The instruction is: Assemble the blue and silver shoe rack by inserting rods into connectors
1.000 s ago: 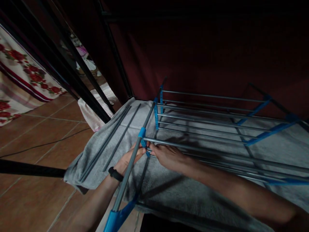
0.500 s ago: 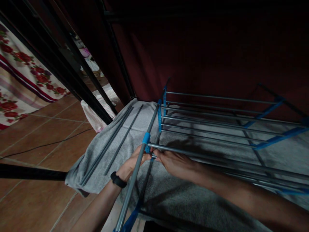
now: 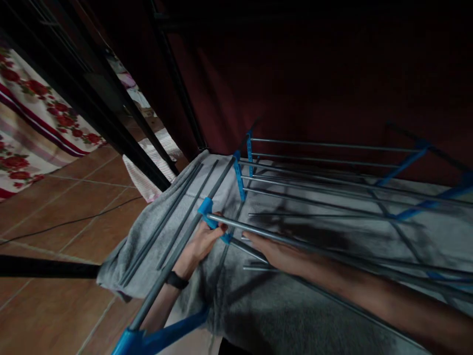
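A rack of grey metal tubes and blue plastic joints lies across a grey towel [image 3: 281, 305]. My left hand [image 3: 203, 241], with a black band at the wrist, is closed around a blue plastic bracket [image 3: 209, 217] on the slanted side tube [image 3: 185, 236]. One rod [image 3: 247, 250] meets the bracket's lower end. My right hand [image 3: 269, 249] is curled just right of the bracket, a short rod end [image 3: 244, 238] poking out beside its fingertips. Its palm and most of its fingers are hidden. Below it a loose rod end [image 3: 254, 267] stands apart from the bracket.
Several loose rods [image 3: 166, 222] lie on the towel at left. Black metal posts [image 3: 121, 143] rise beside it. A dark red cloth [image 3: 314, 88] hangs behind the rack. A black cable [image 3: 74, 222] crosses the tiled floor [image 3: 55, 291], near a flowered cloth [image 3: 40, 113].
The side tube and its bracket have swung left and tilted, with my left hand along. Several rod ends now sit apart from the blue joints. My right hand has shifted slightly right.
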Demonstrator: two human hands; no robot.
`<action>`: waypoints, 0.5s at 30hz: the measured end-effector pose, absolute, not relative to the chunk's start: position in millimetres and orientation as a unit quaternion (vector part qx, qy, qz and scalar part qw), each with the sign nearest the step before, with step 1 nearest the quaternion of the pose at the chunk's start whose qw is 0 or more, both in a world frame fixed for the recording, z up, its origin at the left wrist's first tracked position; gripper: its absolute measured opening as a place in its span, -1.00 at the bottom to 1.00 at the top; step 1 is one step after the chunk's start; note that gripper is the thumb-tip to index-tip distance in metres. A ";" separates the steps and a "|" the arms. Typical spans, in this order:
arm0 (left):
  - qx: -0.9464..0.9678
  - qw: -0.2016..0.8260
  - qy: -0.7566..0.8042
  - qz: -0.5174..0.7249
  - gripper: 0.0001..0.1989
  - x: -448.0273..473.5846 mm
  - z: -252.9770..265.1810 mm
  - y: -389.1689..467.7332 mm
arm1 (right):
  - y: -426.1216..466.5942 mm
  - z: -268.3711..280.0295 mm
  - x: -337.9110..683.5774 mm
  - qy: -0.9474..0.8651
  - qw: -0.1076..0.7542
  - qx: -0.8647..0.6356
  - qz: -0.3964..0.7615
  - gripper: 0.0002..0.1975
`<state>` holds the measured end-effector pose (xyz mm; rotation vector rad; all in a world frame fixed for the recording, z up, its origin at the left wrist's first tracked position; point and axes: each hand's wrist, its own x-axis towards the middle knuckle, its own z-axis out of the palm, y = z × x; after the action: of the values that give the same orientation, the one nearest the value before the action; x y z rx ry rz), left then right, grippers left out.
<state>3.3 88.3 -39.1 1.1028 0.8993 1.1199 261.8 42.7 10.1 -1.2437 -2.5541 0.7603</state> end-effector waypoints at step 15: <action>0.408 0.645 0.328 0.556 -0.63 43.8 -37.5 78.5 | 60.7 39.4 241.3 -0.873 0.108 -0.432 0.198 -0.52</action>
<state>43.8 78.5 -37.5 0.9286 0.7476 1.2664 241.3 60.7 39.4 -1.2701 -2.5691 0.5813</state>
